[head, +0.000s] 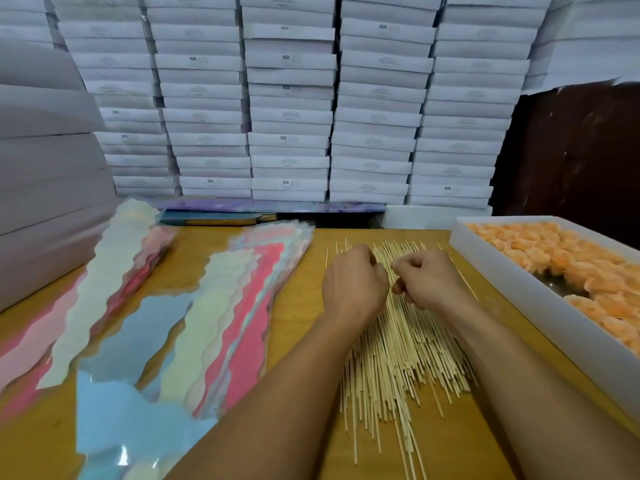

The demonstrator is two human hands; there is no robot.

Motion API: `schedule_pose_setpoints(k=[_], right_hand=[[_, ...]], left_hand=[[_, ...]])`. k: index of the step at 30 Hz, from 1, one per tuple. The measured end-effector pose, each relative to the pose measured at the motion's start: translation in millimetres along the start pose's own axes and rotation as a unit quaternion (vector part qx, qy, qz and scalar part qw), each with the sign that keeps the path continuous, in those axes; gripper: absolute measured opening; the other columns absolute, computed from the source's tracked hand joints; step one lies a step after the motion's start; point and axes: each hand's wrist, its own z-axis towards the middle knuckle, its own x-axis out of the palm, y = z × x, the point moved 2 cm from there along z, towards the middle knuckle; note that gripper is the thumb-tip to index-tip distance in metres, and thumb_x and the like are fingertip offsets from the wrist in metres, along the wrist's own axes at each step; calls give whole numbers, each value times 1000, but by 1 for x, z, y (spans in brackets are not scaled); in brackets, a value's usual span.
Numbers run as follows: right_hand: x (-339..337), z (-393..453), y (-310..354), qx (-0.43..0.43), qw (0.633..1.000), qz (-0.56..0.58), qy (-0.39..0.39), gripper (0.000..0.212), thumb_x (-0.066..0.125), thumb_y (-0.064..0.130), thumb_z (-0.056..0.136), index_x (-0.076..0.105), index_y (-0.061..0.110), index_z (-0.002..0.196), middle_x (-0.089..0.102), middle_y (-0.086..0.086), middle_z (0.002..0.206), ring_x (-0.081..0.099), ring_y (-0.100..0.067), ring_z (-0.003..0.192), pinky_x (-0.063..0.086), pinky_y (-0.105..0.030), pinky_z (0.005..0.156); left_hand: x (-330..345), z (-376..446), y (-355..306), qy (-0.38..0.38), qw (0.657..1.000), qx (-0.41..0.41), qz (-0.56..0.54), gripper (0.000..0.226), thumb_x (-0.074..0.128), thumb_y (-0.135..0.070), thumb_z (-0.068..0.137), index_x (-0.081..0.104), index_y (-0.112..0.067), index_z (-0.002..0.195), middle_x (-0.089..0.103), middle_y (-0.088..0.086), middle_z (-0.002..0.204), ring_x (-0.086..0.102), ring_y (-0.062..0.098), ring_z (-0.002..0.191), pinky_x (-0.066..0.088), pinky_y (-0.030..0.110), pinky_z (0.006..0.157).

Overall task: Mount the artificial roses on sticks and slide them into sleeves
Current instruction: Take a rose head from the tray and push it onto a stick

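Pastel scallop-edged plastic sleeves (221, 317) lay fanned on wooden bench (301, 327), well left of fingers. Left hand (353, 282) and right hand (429, 282) hovered close together over pile of thin pale wooden sticks (398, 351), fingers curled; pinching stick or not, cannot tell. Right of fingers: peach artificial roses (568, 268) in white rectangular tray (540, 303).

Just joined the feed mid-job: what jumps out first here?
A wall of stacked white boxes fills the background. Up front, both hands, left hand and right hand, hover curled over a spread of wooden sticks, with pastel sleeves fanned at left and a white tray of orange roses at right.
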Motion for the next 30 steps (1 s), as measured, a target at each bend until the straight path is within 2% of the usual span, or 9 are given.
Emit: schedule_pose_setpoints(k=[2, 6, 10, 12, 15, 17, 19, 24, 30], right_hand=[[1, 0, -1, -7, 1000, -17, -6, 19, 60, 21, 98, 71, 20, 82, 71, 1, 66, 58, -1, 46, 45, -26, 54], [-6, 9, 4, -23, 997, -60, -41, 18, 62, 20, 94, 72, 18, 79, 71, 4, 78, 69, -16, 81, 49, -29, 66], [-47, 36, 5, -7, 979, -195, -55, 20, 61, 19, 91, 76, 10, 100, 74, -7, 99, 68, -26, 91, 56, -37, 78], [-79, 47, -2, 24, 957, -279, -73, 19, 60, 17, 89, 73, 11, 102, 71, -10, 101, 65, -29, 89, 54, -35, 73], [-125, 53, -19, 76, 912, -388, -109, 10, 59, 10, 85, 66, 8, 92, 62, -11, 84, 58, -28, 69, 41, -29, 55], [-148, 55, -31, 121, 897, -408, -118, 4, 62, 9, 85, 64, 7, 84, 62, -12, 76, 61, -28, 64, 42, -28, 51], [-159, 58, -43, 164, 893, -411, -85, 8, 67, 11, 84, 66, 4, 81, 67, -14, 74, 66, -29, 62, 47, -28, 51], [-160, 62, -72, 203, 892, -404, -3, 21, 70, 17, 89, 66, 0, 78, 64, -15, 76, 58, -27, 62, 46, -29, 51], [-157, 68, -83, 194, 882, -429, -28, 27, 72, 18, 90, 61, 5, 69, 60, -10, 70, 55, -22, 60, 40, -28, 46]], left_hand=[[1, -4, -1, 1, 1000, 25, 17, 11, 56, -28, 94, 61, -19, 90, 64, -2, 83, 59, 21, 77, 42, 32, 59], [4, -9, 7, -1, 998, 43, 41, 12, 56, -31, 95, 62, -20, 96, 66, -2, 87, 61, 20, 79, 42, 32, 60], [4, -8, 9, -3, 998, 47, 48, 15, 55, -33, 95, 62, -19, 97, 67, 0, 90, 61, 24, 82, 38, 31, 61], [4, -8, 10, 7, 997, 41, 59, 17, 55, -33, 94, 62, -18, 100, 67, 2, 93, 62, 27, 85, 38, 32, 62], [5, -8, 11, 26, 996, 26, 84, 20, 57, -33, 93, 61, -17, 103, 67, 5, 99, 62, 31, 93, 35, 32, 65], [6, -7, 10, 32, 995, 20, 95, 20, 57, -34, 93, 60, -17, 103, 66, 6, 101, 61, 32, 93, 35, 32, 65], [6, -8, 9, 35, 994, 19, 105, 19, 57, -34, 93, 60, -17, 102, 66, 6, 101, 61, 31, 93, 35, 33, 66], [6, -10, 9, 39, 993, 18, 111, 18, 58, -33, 93, 60, -17, 101, 65, 4, 97, 53, 24, 80, 36, 32, 64], [7, -10, 11, 41, 993, 19, 106, 19, 58, -34, 93, 60, -17, 101, 65, 3, 97, 62, 29, 88, 39, 32, 65]])
